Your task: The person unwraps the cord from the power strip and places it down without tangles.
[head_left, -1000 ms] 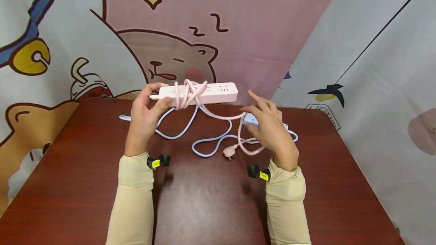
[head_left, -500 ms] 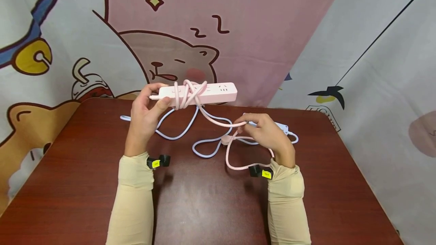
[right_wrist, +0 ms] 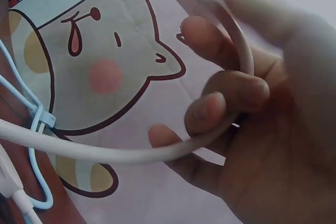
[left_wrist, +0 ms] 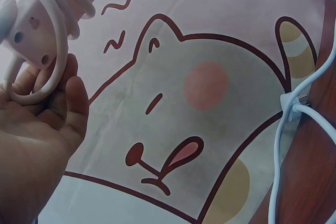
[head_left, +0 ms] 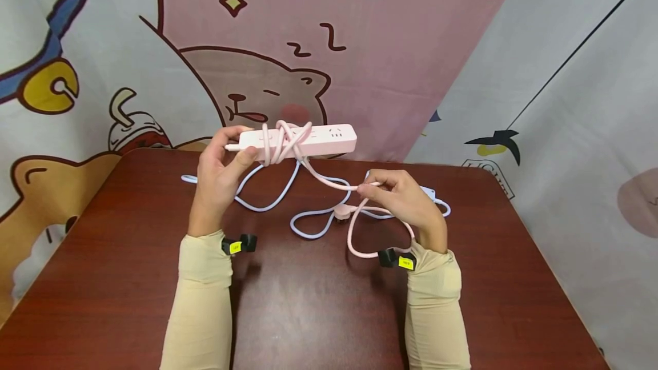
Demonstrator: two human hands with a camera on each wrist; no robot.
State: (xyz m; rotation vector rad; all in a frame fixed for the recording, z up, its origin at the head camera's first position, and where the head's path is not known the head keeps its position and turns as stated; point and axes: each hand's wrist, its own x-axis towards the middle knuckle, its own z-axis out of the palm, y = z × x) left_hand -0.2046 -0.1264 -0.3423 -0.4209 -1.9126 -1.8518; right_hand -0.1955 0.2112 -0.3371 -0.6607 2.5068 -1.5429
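Note:
A pink power strip is held up above the far part of the table, its left end gripped by my left hand. Its pink cord wraps and crosses several times around the body, seen close up as loops in the left wrist view. From there the cord runs right to my right hand, which pinches it between thumb and fingers. In the right wrist view the fingers curl around the cord. Past that hand it hangs in a loop to the pink plug.
Behind my right hand lies a light blue power strip, partly hidden. Its blue cord winds across the back of the brown table. A printed curtain rises just behind the table's far edge.
My right hand, earlier spread and higher, has come down and taken hold of the pink cord. The plug has shifted back, and the cord loop has swung toward me. The left hand stays put.

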